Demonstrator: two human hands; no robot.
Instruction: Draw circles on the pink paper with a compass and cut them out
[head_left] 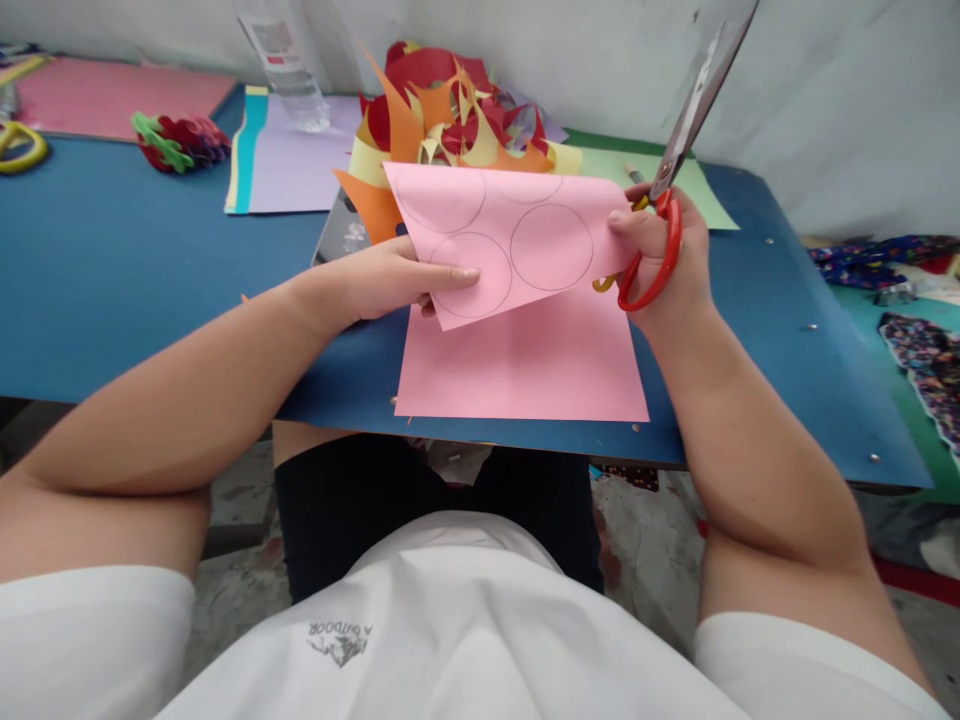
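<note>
My left hand pinches the left edge of a pink paper sheet with several pencilled circles on it, held tilted above the table. My right hand grips red-handled scissors, blades pointing up and away, and its fingertips also touch the sheet's right edge. A second plain pink sheet lies flat on the blue table right under the held one.
A heap of red, orange and yellow paper offcuts sits behind the sheet. A clear plastic bottle, lilac paper, paper flowers and yellow scissors lie far left. Patterned fabric lies on the right.
</note>
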